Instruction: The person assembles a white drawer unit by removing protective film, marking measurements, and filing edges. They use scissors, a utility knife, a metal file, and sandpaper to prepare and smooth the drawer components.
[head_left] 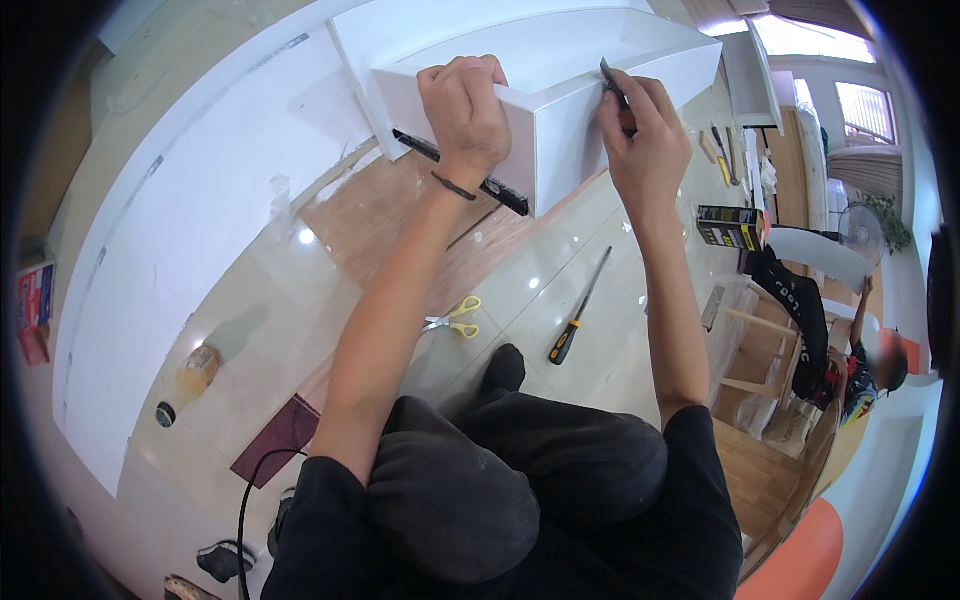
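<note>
A white box-shaped cabinet piece (560,120) lies on the floor in front of me. My left hand (465,110) grips its near top edge, fingers curled over the rim, with a thin dark band on the wrist. My right hand (645,135) presses against the white panel further right and holds a small dark blade-like tool (612,82) at the edge. A black drawer slide (460,172) runs along the cabinet's lower side, below my left hand.
A long white board (190,230) lies to the left. On the glossy tiles lie yellow-handled scissors (455,320), a file with a black and yellow handle (578,312), a bottle (190,375) and a dark sanding sheet (280,438). Another person (850,360) sits at right.
</note>
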